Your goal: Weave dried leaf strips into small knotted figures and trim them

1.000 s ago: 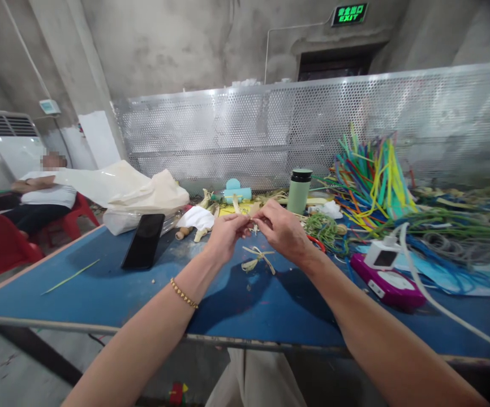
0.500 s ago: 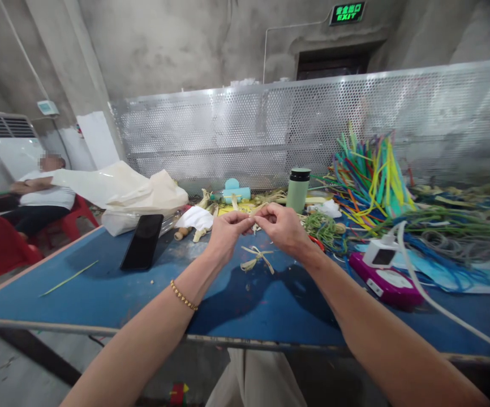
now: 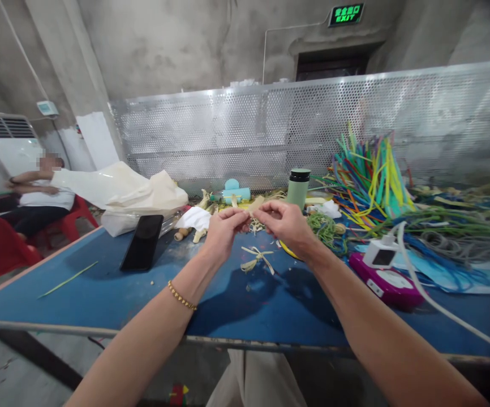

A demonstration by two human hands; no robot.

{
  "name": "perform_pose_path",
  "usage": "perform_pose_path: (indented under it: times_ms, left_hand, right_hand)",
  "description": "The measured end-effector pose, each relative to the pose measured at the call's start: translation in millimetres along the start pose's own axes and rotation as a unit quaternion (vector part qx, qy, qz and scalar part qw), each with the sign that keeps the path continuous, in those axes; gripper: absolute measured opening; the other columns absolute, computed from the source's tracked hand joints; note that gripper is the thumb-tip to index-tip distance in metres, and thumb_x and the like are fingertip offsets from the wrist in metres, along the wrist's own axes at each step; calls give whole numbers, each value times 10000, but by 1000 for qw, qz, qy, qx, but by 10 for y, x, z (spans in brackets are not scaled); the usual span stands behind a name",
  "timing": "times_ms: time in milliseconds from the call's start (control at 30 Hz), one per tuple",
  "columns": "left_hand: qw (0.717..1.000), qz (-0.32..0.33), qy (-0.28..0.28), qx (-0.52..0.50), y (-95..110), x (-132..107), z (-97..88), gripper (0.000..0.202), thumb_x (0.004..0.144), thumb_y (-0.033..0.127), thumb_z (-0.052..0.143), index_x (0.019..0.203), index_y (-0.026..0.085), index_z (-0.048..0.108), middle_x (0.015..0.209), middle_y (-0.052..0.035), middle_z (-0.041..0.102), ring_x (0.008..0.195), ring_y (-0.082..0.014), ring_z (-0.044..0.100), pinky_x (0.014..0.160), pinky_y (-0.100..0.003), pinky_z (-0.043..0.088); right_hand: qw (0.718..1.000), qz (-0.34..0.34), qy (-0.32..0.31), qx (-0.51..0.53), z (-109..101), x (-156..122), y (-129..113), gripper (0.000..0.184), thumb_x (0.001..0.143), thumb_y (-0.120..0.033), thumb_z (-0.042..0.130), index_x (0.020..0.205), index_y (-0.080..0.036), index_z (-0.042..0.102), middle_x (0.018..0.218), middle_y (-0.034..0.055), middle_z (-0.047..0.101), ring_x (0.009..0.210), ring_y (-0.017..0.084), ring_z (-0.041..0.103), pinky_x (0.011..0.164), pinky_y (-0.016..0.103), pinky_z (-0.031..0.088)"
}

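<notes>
Over the middle of the blue table my left hand point(image 3: 224, 229) and my right hand point(image 3: 286, 226) meet almost fingertip to fingertip. Both are closed in a pinch on a thin pale strip point(image 3: 253, 210) that looks like dried plant fibre; its ends are hidden by the fingers. Just below them on the tabletop lies a small knotted piece of pale straw strips point(image 3: 257, 260). Behind the fingers are loose pale scraps point(image 3: 257, 226). A yellow curved handle point(image 3: 288, 251) shows beside my right hand, partly covered by it.
A black phone point(image 3: 142, 243) lies left, near a cream bag point(image 3: 143, 195). A green bottle point(image 3: 298, 189) stands behind my right hand. To the right are coloured strips point(image 3: 381, 181), a purple box point(image 3: 383, 280) and a white cable point(image 3: 429, 299). A person point(image 3: 43, 192) sits far left.
My fingertips have moved slightly apart and the right hand has turned a little. The yellow handle has come into view beside it. The knotted straw piece stays put.
</notes>
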State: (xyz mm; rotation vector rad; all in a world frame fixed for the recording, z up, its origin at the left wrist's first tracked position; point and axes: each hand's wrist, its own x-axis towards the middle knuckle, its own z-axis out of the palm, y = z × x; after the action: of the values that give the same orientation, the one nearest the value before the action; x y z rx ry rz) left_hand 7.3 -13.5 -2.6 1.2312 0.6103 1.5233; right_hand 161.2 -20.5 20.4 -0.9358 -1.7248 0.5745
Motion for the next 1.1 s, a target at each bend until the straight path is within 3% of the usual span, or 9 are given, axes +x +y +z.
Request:
perform_pose_path:
  times_ms: [200, 433, 600, 667, 733, 800, 867, 1100]
  left_hand:
    - [995, 35, 32, 86, -38, -28, 30, 111, 689, 233, 702, 669, 127, 677, 577, -8, 589, 515, -87, 480, 548, -250, 349]
    - [999, -25, 4, -28, -102, 4, 23, 189, 598, 214, 798, 688, 104, 672, 601, -6, 603, 514, -78, 496, 539, -236, 350]
    - [996, -70, 17, -51, -79, 35, -21, 127, 649, 156, 755, 676, 98, 645, 653, -37, 648, 507, -85, 539, 513, -228, 354]
    - [993, -102, 27, -46, -69, 44, -37, 93, 689, 134, 718, 673, 93, 635, 681, -66, 672, 525, -105, 577, 518, -233, 380]
    - [991, -127, 29, -38, -70, 45, -43, 72, 726, 112, 681, 681, 83, 633, 711, -95, 690, 547, -122, 607, 538, -242, 416]
    - [989, -145, 29, -27, -87, 42, -41, 75, 746, 90, 660, 683, 81, 622, 718, -110, 696, 555, -128, 621, 554, -244, 441]
    - [986, -162, 34, -14, -118, 41, -40, 96, 749, 72, 657, 676, 94, 597, 705, -108, 696, 552, -130, 628, 555, -241, 453]
    - [980, -182, 73, 28, -227, 99, -108, 111, 729, 81, 669, 652, 107, 593, 606, -64, 651, 494, -121, 597, 487, -220, 397]
  right_hand:
    - [997, -37, -16, -71, 63, 12, 69, 272, 813, -395, 609, 667, -174, 546, 543, -9, 537, 519, 118, 472, 517, 252, 359]
    - [996, -34, -13, -82, 114, -4, 121, 299, 845, -393, 561, 650, -170, 526, 498, -26, 505, 487, 103, 439, 504, 234, 333]
    - [982, -43, 2, -183, -176, 82, 126, 372, 930, -427, 435, 697, -163, 557, 600, 11, 590, 516, 109, 508, 551, 236, 368]
    - [948, -12, -19, -316, -383, 124, 174, 371, 935, -366, 423, 665, -158, 568, 629, 42, 620, 570, 129, 547, 580, 247, 364]
    - [883, 41, -89, -460, -554, 127, 260, 318, 902, -312, 473, 662, -149, 603, 693, 85, 659, 669, 172, 601, 600, 265, 357]
    - [811, 110, -155, -553, -639, 84, 368, 270, 889, -297, 499, 753, -128, 659, 825, 143, 700, 789, 223, 645, 625, 279, 372]
    - [772, 130, -200, -590, -636, 15, 476, 235, 891, -253, 501, 934, -100, 675, 981, 189, 704, 923, 260, 657, 684, 291, 401]
    - [773, 107, -214, -588, -504, -87, 647, 295, 869, -158, 494, 1135, -97, 609, 1143, 205, 659, 1073, 273, 626, 818, 303, 431]
